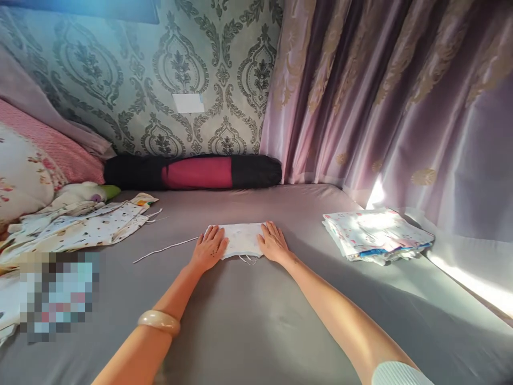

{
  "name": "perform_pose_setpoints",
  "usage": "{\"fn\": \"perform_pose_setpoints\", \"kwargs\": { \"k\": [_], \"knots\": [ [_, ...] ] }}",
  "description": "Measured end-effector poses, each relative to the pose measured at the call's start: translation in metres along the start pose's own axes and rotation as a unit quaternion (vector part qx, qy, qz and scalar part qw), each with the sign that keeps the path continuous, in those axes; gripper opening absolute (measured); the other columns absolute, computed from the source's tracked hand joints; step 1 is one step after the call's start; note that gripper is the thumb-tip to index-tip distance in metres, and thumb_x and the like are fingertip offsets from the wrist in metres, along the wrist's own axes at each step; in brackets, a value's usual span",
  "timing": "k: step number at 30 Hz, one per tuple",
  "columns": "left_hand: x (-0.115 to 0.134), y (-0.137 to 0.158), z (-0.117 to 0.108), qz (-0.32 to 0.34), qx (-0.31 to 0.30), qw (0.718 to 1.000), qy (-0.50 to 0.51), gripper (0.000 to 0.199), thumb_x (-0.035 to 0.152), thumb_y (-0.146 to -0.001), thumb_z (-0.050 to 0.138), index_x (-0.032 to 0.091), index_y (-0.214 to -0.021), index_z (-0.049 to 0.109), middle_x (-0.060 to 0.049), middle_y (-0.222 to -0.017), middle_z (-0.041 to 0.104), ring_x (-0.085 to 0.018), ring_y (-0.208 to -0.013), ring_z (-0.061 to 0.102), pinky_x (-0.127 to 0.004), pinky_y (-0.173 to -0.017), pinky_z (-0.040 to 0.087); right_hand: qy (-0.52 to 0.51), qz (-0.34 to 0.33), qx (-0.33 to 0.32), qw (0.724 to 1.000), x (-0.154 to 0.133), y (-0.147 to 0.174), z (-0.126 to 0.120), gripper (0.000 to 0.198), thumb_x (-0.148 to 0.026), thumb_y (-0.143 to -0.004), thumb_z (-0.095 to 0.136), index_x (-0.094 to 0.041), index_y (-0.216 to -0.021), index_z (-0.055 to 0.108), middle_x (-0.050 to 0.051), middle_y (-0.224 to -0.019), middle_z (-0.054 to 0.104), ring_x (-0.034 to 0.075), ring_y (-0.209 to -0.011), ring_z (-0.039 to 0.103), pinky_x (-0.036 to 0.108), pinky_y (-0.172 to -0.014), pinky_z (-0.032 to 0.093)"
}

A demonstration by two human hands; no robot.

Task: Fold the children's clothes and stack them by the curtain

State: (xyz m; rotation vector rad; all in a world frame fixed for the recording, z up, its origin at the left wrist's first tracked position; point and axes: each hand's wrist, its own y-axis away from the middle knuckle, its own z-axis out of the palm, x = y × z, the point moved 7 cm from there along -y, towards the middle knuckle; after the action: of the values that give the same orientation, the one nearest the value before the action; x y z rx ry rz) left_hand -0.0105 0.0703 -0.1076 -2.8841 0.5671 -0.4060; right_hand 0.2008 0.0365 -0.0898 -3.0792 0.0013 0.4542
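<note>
A small white piece of cloth point(242, 238) lies flat on the grey bedsheet point(256, 315), folded into a rough rectangle. On its left end rests my left hand point(210, 248), palm down with the fingers stretched out. My right hand point(273, 241) presses flat on the right end, its fingers spread. A thin white string point(166, 249) runs out leftward from beside my left hand. Short loops of string show at the cloth's near edge. What kind of garment the cloth is I cannot tell.
Folded printed clothes point(377, 232) lie stacked at the right near the curtain point(360, 107). Loose printed clothes point(116, 222) spread out at the left, beside a flowered pillow point(24, 166). Against the wall lies a long black and red roll point(196, 172).
</note>
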Motion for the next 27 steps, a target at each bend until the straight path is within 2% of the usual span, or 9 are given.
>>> {"fn": "perform_pose_setpoints", "kwargs": {
  "k": [2, 5, 7, 9, 12, 14, 20, 24, 27],
  "knots": [
    [-0.006, -0.001, 0.000, -0.004, 0.002, 1.000, 0.024, 0.048, 0.042, -0.094, 0.033, 0.017, -0.132, 0.047, -0.014, -0.146, 0.042, -0.029, -0.137, 0.033, -0.051, -0.108, 0.032, -0.057, 0.006, -0.008, 0.998, 0.004, -0.003, -0.004, 0.052, -0.030, -0.095, 0.036, -0.010, -0.143, 0.036, 0.013, -0.154, 0.026, 0.024, -0.142, 0.018, 0.037, -0.114, 0.017],
    [-0.018, -0.003, -0.007, -0.011, 0.015, 0.998, 0.058, 0.048, 0.037, -0.092, 0.037, 0.011, -0.132, 0.045, -0.019, -0.143, 0.043, -0.029, -0.128, 0.046, -0.043, -0.101, 0.041, -0.139, 0.036, 0.002, 0.990, 0.019, -0.011, -0.018, 0.051, -0.028, -0.093, 0.039, -0.011, -0.141, 0.040, 0.012, -0.145, 0.043, 0.019, -0.132, 0.039, 0.027, -0.105, 0.031],
    [-0.027, -0.003, -0.016, -0.031, 0.012, 0.998, 0.061, 0.047, 0.034, -0.092, 0.036, 0.009, -0.132, 0.045, -0.020, -0.138, 0.048, -0.029, -0.119, 0.053, -0.043, -0.095, 0.045, -0.153, 0.068, 0.010, 0.986, 0.035, -0.015, -0.028, 0.045, -0.027, -0.093, 0.037, -0.014, -0.134, 0.049, 0.009, -0.129, 0.059, 0.017, -0.114, 0.055, 0.024, -0.091, 0.041],
    [-0.039, -0.002, -0.025, -0.083, -0.011, 0.996, 0.035, 0.045, 0.032, -0.092, 0.035, 0.011, -0.129, 0.049, -0.019, -0.130, 0.055, -0.032, -0.114, 0.055, -0.046, -0.091, 0.044, -0.146, 0.103, 0.008, 0.984, 0.050, -0.017, -0.035, 0.036, -0.027, -0.091, 0.037, -0.018, -0.114, 0.063, 0.006, -0.106, 0.068, 0.017, -0.093, 0.062, 0.023, -0.076, 0.045],
    [-0.056, 0.002, -0.037, -0.162, -0.046, 0.985, -0.040, 0.041, 0.031, -0.091, 0.035, 0.016, -0.123, 0.055, -0.017, -0.122, 0.059, -0.035, -0.114, 0.053, -0.049, -0.089, 0.043, -0.132, 0.146, -0.002, 0.980, 0.069, -0.014, -0.040, 0.029, -0.028, -0.089, 0.042, -0.019, -0.078, 0.067, 0.004, -0.074, 0.066, 0.016, -0.071, 0.058, 0.023, -0.059, 0.040],
    [-0.062, 0.004, -0.044, -0.174, -0.057, 0.980, -0.080, 0.038, 0.027, -0.089, 0.035, 0.018, -0.118, 0.059, -0.016, -0.121, 0.059, -0.035, -0.114, 0.052, -0.047, -0.088, 0.042, -0.123, 0.165, -0.010, 0.979, 0.076, -0.010, -0.039, 0.030, -0.030, -0.087, 0.045, -0.018, -0.065, 0.063, 0.003, -0.062, 0.060, 0.016, -0.063, 0.055, 0.023, -0.054, 0.036],
    [-0.087, 0.012, -0.060, -0.171, -0.101, 0.975, -0.100, 0.031, 0.027, -0.089, 0.038, 0.019, -0.100, 0.066, -0.016, -0.113, 0.062, -0.034, -0.109, 0.056, -0.048, -0.088, 0.040, -0.110, 0.164, -0.027, 0.980, 0.080, -0.007, -0.036, 0.028, -0.032, -0.084, 0.049, -0.020, -0.060, 0.056, 0.000, -0.059, 0.052, 0.014, -0.061, 0.050, 0.023, -0.052, 0.030],
    [-0.121, 0.025, -0.074, -0.216, -0.125, 0.967, -0.055, 0.024, 0.030, -0.086, 0.046, 0.015, -0.089, 0.065, -0.016, -0.108, 0.064, -0.035, -0.108, 0.055, -0.051, -0.088, 0.039, -0.108, 0.148, -0.040, 0.982, 0.080, -0.008, -0.037, 0.028, -0.033, -0.084, 0.049, -0.020, -0.060, 0.056, -0.001, -0.059, 0.052, 0.013, -0.061, 0.049, 0.022, -0.052, 0.030],
    [-0.143, 0.035, -0.082, -0.248, -0.121, 0.961, -0.023, 0.015, 0.027, -0.078, 0.056, 0.016, -0.077, 0.065, -0.013, -0.096, 0.066, -0.035, -0.100, 0.058, -0.049, -0.083, 0.041, -0.111, 0.142, -0.046, 0.983, 0.081, -0.009, -0.037, 0.028, -0.033, -0.085, 0.048, -0.020, -0.063, 0.058, -0.002, -0.059, 0.051, 0.013, -0.060, 0.048, 0.022, -0.052, 0.030]
  ]
}}
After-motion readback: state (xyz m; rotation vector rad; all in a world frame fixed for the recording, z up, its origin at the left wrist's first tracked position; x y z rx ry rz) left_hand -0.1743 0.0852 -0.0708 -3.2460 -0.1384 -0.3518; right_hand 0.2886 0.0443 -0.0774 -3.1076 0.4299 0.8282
